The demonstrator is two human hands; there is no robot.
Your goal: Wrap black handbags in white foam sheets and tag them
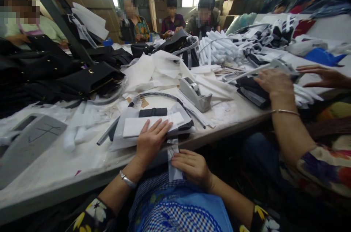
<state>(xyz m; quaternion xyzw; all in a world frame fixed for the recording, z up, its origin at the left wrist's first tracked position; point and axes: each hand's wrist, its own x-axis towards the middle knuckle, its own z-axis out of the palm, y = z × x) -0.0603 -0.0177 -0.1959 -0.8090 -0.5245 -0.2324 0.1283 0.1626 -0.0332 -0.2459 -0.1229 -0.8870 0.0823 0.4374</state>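
Observation:
A black handbag [185, 126] lies at the table's front edge, partly covered by translucent white wrapping [120, 143]. Its wrapped handle [156, 94] arches toward the back. On top rests a flat white strip [131, 128], and my left hand [153, 135] lies flat across it with fingers stretched out. Below the bag, a translucent strip [174, 173] hangs over the edge toward my lap. My right hand [192, 166] has its fingers closed against this strip; the thumb is hidden.
A grey tape dispenser [196, 94] stands behind the bag, and another grey dispenser [33, 144] is at left. Black bags [87, 78] are piled at back left, white rolls [216, 47] farther back. At right, a co-worker's hand [276, 80] is over a black item [253, 91].

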